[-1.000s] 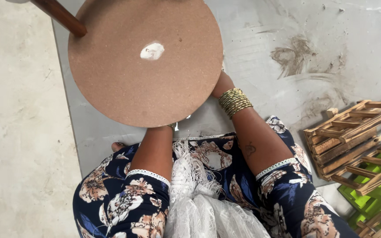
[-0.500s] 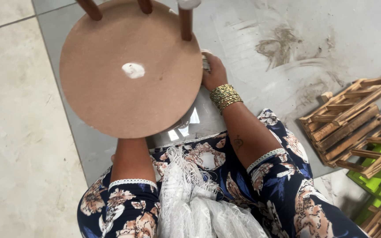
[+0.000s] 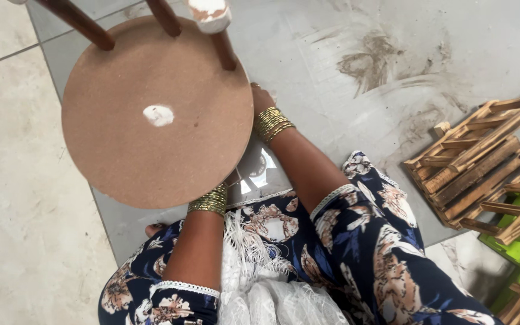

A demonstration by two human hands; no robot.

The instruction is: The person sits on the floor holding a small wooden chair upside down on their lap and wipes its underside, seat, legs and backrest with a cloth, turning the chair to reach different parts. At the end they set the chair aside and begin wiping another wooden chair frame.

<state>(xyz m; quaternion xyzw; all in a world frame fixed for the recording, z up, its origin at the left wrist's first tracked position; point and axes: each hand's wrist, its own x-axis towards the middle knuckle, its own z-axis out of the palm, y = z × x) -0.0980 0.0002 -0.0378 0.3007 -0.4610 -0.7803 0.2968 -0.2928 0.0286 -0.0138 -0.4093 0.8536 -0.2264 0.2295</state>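
Upturned round brown wooden stool [image 3: 151,120] with three dark legs sits over a grey floor sheet [image 3: 344,102], held at its rim. Right hand [image 3: 261,99] touches its edge; left hand is hidden underneath, so neither grip is visible. Two slatted wooden crates [image 3: 482,156] lie well apart.

Both forearms reach forward to the round brown disc [image 3: 151,120]. The left hand [image 3: 209,195] is hidden under its near edge; the right hand [image 3: 261,99] grips its right edge.
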